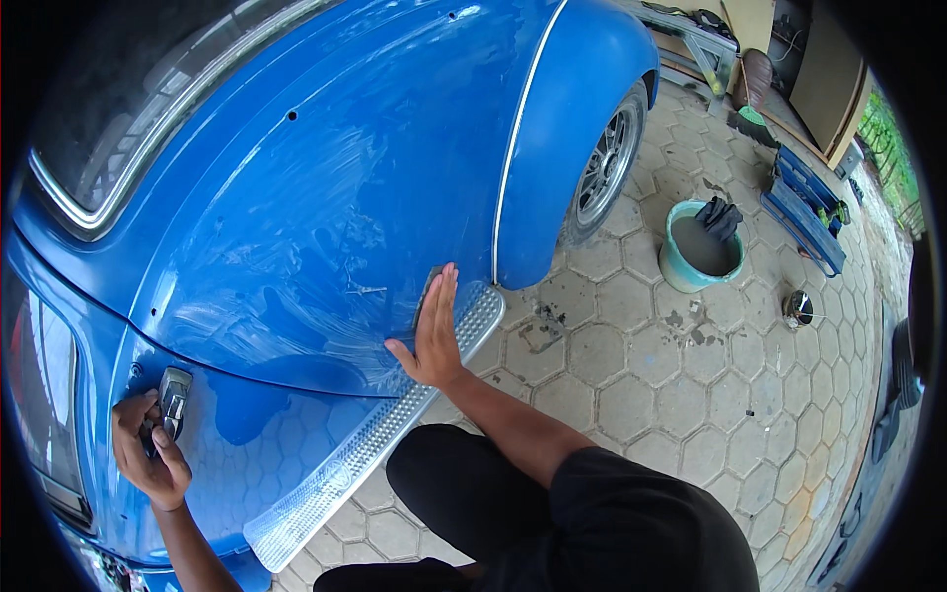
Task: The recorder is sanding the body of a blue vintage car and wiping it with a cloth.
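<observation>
1. a round, light blue-green bucket [683, 273] stood on the floor [631, 414]. it had cloudy gray water [700, 249] in it, and a dark, crumpled cloth [719, 217] hung over its rim.
2. a small round tin [792, 313] stood near the bucket. its inside looked dark, so what it held could not be told.
3. the floor was made of gray stone blocks, most with six sides. some had dark, patchy stains.
4. the car [414, 118] was blue, smooth and curved. pale, cloudy streaks [237, 326] ran over the side of it. a long silver step [380, 434], covered in little bumps, ran along the bottom.
5. the right hand [434, 331] lay on the car, just above the step. its fingers were straight and close together, not clenched, and its thumb stuck out to the left.
6. a thin dark pad [427, 296] was under those fingers, between them and the blue metal. only its left edge peeked out.
7. the left hand [148, 449] was at the shiny door handle [177, 395]. its fingers were bent beside the handle, but whether they gripped it could not be told.
</observation>
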The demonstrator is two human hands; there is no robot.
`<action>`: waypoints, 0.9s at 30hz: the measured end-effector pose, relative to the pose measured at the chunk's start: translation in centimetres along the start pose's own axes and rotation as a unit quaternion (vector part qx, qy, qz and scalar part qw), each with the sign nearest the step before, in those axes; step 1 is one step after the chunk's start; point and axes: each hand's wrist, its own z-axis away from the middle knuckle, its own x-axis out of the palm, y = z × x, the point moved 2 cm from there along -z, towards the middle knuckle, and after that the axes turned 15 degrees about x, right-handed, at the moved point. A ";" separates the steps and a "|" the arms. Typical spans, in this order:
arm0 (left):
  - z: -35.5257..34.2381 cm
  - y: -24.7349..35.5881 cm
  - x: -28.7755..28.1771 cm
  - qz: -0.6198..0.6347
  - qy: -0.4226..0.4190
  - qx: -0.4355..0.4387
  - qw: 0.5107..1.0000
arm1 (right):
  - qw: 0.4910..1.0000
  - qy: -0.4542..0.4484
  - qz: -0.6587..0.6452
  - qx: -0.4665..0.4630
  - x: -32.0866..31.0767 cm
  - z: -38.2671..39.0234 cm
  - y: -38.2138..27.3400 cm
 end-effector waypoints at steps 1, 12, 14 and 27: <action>0.0 -0.1 0.0 0.000 0.004 0.002 1.000 | 0.999 0.014 -0.021 -0.022 -0.2 0.0 0.0; -0.2 0.2 0.2 -0.011 0.007 -0.007 1.000 | 0.994 0.102 0.002 -0.040 -3.5 -20.3 -1.2; -0.6 0.4 0.3 -0.016 0.007 0.000 1.000 | 0.997 0.062 0.013 -0.034 -2.5 -14.0 -2.3; 0.1 0.4 0.2 -0.012 0.041 -0.019 0.999 | 0.994 0.097 0.041 -0.039 -2.4 -20.6 -6.6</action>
